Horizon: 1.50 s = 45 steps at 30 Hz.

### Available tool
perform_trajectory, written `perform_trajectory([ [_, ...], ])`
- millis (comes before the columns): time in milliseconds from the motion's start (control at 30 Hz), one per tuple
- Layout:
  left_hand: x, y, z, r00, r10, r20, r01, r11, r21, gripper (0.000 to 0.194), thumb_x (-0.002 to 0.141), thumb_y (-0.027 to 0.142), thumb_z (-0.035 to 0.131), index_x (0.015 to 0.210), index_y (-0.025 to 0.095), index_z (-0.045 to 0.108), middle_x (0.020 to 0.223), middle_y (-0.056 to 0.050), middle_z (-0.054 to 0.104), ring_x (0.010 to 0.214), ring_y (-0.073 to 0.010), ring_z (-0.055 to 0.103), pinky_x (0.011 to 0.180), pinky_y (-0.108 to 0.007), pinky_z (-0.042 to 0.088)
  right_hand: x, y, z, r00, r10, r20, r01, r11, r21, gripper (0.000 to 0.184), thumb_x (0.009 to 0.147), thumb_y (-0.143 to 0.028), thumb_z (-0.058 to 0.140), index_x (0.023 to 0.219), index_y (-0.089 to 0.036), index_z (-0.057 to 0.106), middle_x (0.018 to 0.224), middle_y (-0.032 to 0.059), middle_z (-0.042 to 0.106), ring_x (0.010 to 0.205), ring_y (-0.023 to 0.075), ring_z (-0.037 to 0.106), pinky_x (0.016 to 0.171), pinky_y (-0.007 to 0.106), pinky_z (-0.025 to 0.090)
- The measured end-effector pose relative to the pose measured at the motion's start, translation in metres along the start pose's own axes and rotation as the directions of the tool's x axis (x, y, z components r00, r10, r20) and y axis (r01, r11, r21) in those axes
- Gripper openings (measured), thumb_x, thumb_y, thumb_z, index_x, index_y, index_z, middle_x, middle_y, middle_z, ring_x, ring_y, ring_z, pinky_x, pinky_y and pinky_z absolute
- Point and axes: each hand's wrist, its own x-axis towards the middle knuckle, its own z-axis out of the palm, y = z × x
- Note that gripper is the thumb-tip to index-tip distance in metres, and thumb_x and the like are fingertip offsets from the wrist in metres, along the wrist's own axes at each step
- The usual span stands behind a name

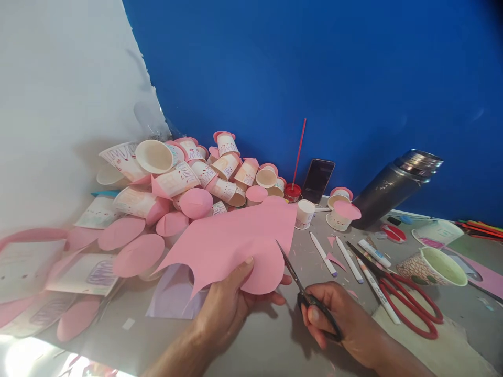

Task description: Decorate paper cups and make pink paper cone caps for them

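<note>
Getting a decently bright, slightly hazy feed on the head cam, with a blown-out glare patch in the bottom left corner and soft shadows under the hands and on the pale wall [70, 84]. Wide-lens distortion stretches stuff toward the edges, the far right corners go dark, and the cups [31, 267] at far left look kinda soft.

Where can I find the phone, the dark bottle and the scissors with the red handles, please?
Phone [319, 179]: head view, middle of its screen.
Dark bottle [387, 189]: head view, side of its body.
Scissors with the red handles [427, 335]: head view, outer end of one handle loop.
</note>
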Motion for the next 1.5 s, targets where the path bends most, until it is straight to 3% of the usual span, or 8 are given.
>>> perform_trajectory([
  [367,0.002,0.001,-0.003,1.0,-0.002,0.01,0.003,1.0,-0.028,0.048,0.094,0.046,0.065,0.121,0.006,0.067,0.103,-0.024,0.08,0.071,-0.0283,0.077,0.066,-0.038,0.061,-0.001,-0.003,0.001,1.0,-0.027,0.015,0.027,1.0,0.007,0.071,0.073,-0.086,0.071,0.062,-0.017,0.055,0.048,-0.0021,0.05,0.048,0.0069,0.032,0.048,0.026,0.018],
  [600,0.0,0.003,-0.004,1.0,-0.027,0.008,0.027,0.999,-0.035,0.047,0.092,0.047,0.067,0.116,0.007,0.072,0.097,-0.022,0.081,0.065,-0.0277,0.076,0.059,-0.036,0.061,-0.001,-0.003,0.002,1.0,-0.006,0.017,0.006,1.0,0.026,0.069,0.071,-0.084,0.075,0.065,-0.017,0.056,0.047,-0.0021,0.051,0.048,0.0074,0.033,0.049,0.026,0.018],
  [700,-0.001,0.007,0.003,0.981,0.025,-0.193,-0.036,0.998,-0.053,0.037,0.088,0.037,0.075,0.112,0.008,0.074,0.101,-0.019,0.081,0.079,-0.0279,0.078,0.068,-0.035,0.065,-0.001,-0.005,0.003,1.0,0.006,0.01,-0.006,1.0,0.028,0.069,0.069,-0.083,0.076,0.064,-0.018,0.056,0.047,-0.0021,0.052,0.047,0.0073,0.032,0.049,0.027,0.017],
  [800,-0.001,0.008,0.007,0.871,0.122,-0.476,-0.171,0.983,-0.062,0.035,0.084,0.024,0.079,0.117,0.017,0.073,0.108,-0.01,0.081,0.096,-0.0231,0.078,0.078,-0.027,0.065,0.0,-0.008,0.005,1.0,0.008,-0.002,-0.008,1.0,0.029,0.069,0.068,-0.083,0.077,0.061,-0.019,0.053,0.047,-0.002,0.052,0.047,0.0068,0.032,0.049,0.027,0.017],
  [867,0.0,0.007,0.004,0.822,0.178,-0.54,-0.224,0.974,-0.019,0.042,0.08,0.022,0.083,0.121,0.022,0.072,0.11,-0.006,0.08,0.101,-0.0219,0.077,0.08,-0.024,0.064,0.001,-0.009,0.007,1.0,0.0,-0.009,0.0,0.999,0.036,0.07,0.067,-0.084,0.077,0.06,-0.019,0.052,0.047,-0.0021,0.052,0.046,0.0064,0.033,0.049,0.026,0.018],
  [1167,0.003,-0.005,-0.034,0.821,0.287,-0.494,-0.179,0.95,0.254,0.046,0.064,0.023,0.093,0.106,0.021,0.075,0.101,-0.008,0.078,0.109,-0.0349,0.073,0.08,-0.035,0.066,0.004,-0.003,0.006,1.0,-0.022,0.011,0.022,0.997,0.073,0.069,0.065,-0.081,0.082,0.061,-0.018,0.054,0.049,-0.0031,0.056,0.045,0.0052,0.032,0.047,0.025,0.017],
  [1267,0.004,-0.005,-0.032,0.814,0.297,-0.5,-0.187,0.948,0.259,0.045,0.061,0.021,0.092,0.104,0.022,0.076,0.099,-0.007,0.079,0.11,-0.0364,0.073,0.083,-0.037,0.066,0.005,0.0,0.004,0.999,-0.04,0.011,0.039,0.996,0.077,0.067,0.069,-0.079,0.081,0.065,-0.016,0.058,0.051,-0.0019,0.059,0.046,0.0054,0.034,0.047,0.025,0.018],
  [1500,0.0,-0.002,-0.013,0.864,0.215,-0.454,-0.185,0.976,0.112,0.053,0.065,0.022,0.093,0.114,0.017,0.075,0.096,-0.006,0.08,0.103,-0.0296,0.076,0.086,-0.033,0.064,0.0,-0.007,0.005,0.998,-0.027,0.06,0.023,0.997,0.067,0.071,0.07,-0.085,0.074,0.07,-0.017,0.056,0.052,-0.0021,0.058,0.047,0.0065,0.035,0.048,0.024,0.022],
])
